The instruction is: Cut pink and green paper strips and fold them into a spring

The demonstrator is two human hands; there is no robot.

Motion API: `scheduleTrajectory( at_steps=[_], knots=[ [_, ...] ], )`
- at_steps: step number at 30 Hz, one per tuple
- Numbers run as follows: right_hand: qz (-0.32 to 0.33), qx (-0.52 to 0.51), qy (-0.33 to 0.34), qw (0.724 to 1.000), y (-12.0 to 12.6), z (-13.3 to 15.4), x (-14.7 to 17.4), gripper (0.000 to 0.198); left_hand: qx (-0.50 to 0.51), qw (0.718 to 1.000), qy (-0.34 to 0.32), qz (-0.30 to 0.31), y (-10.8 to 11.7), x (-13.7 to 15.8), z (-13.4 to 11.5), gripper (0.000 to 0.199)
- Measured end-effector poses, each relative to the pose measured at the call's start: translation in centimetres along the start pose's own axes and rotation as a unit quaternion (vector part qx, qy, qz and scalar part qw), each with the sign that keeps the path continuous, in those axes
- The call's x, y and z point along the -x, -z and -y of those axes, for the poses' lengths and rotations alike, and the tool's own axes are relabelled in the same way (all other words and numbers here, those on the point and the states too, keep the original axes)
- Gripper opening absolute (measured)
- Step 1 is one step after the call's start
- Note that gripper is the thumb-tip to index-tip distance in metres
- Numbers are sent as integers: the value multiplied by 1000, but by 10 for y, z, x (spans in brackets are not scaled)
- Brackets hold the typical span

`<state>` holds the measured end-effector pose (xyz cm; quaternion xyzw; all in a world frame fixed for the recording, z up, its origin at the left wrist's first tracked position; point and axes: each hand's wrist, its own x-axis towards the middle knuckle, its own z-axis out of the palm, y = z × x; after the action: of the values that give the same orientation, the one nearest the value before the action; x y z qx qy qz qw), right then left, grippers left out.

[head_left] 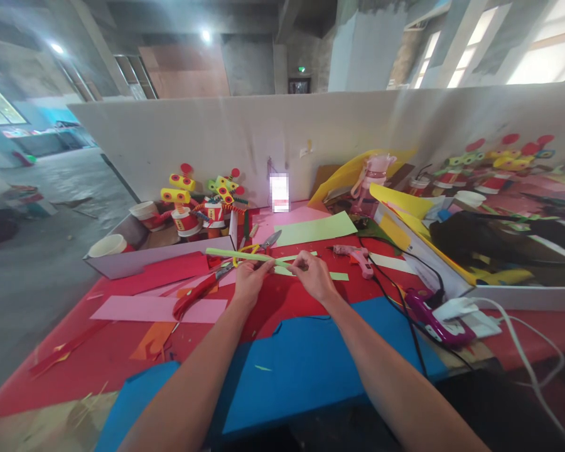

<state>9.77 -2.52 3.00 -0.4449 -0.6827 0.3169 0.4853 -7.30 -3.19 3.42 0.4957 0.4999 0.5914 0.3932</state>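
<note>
Both hands meet over the middle of the table, pinching one light green paper strip (230,253). My left hand (253,279) is closed on the strip, whose long end sticks out to the left. Just right of it, my right hand (311,273) grips the strip's other end between thumb and fingers. Beneath and beside the right hand lie more light green strips (339,276). Scissors with yellow handles (245,248) lie behind the left hand. Red-handled scissors (195,297) rest to its left, partly over a pink paper strip (132,309).
A pink glue gun (358,257) lies on the right with a black cord. Near it is a purple power strip (440,317). Boxes stand at left (164,258) and right (522,296); the left holds paper-cup figures (186,216). Blue sheet (301,364) covers the front.
</note>
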Motion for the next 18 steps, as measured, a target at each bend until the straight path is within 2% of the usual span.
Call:
scheduleTrajectory(
  at_steps=[4,7,12,18],
  knots=[
    [22,-44,-18,999,-1,-5,-1,14,16,1000,6,-8,-1,-1,2,24],
    [44,-62,-43,996,-1,-6,-2,14,32,999,21,-11,-1,0,2,24],
    [45,-44,-43,997,0,-4,-2,14,37,999,31,-10,-1,1,-1,26],
    [49,-38,-14,998,-4,-2,0,18,16,996,33,77,-1,3,1,26]
  ],
)
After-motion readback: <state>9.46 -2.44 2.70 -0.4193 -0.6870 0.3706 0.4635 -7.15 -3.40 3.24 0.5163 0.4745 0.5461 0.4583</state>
